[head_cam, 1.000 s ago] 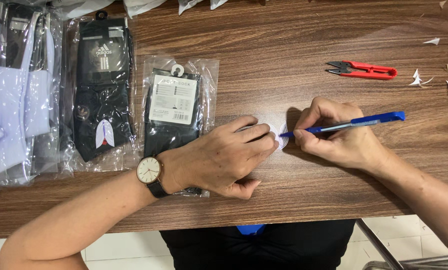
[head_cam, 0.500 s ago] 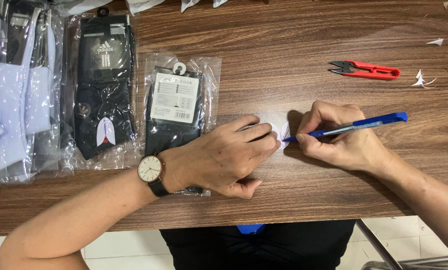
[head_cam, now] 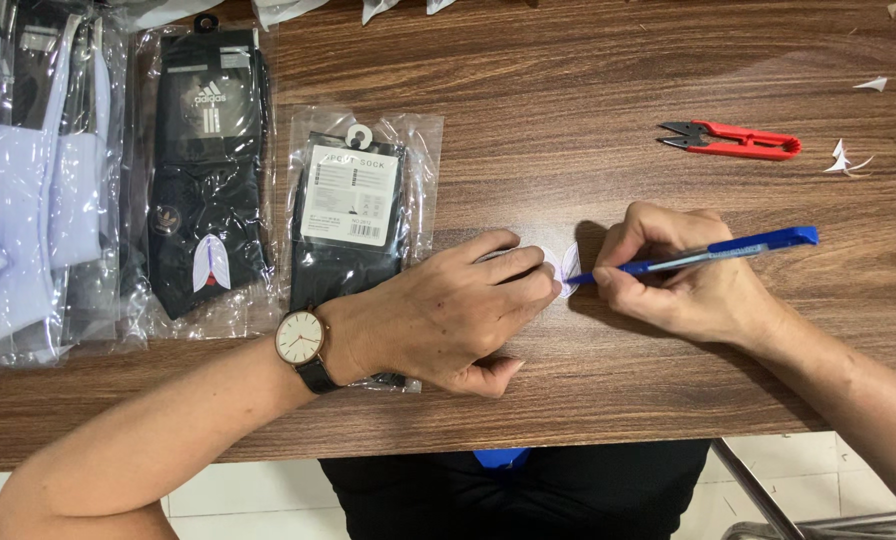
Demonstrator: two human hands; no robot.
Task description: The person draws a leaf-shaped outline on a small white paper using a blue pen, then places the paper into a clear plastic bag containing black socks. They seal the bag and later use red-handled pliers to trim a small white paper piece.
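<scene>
So the right hand (head_cam: 693, 285) is curled closed around a blue plastic ballpoint pen (head_cam: 703, 255), pinched between thumb and fingers, and the tip is down on a small round white paper sticker (head_cam: 566, 268) lying on the brown wooden table (head_cam: 568, 110). The left hand (head_cam: 448, 315) is mostly flat with the fingers loosely bent, fingertips pressing on the left edge of that sticker, not gripping anything; there's a round-faced wristwatch with a dark strap (head_cam: 303, 342) on that wrist. The heel of the left hand sits over the lower part of a clear plastic bag with dark socks and a white label card (head_cam: 353, 215). Further left are another bagged pair of black socks (head_cam: 208, 180) and some bagged pale lilac ones (head_cam: 28, 200). Well apart, up to the right, lie small red-handled thread snips (head_cam: 733, 140), with white paper scraps (head_cam: 873, 85) near the table's right edge. Pale tiled floor (head_cam: 258, 490) shows below the table
</scene>
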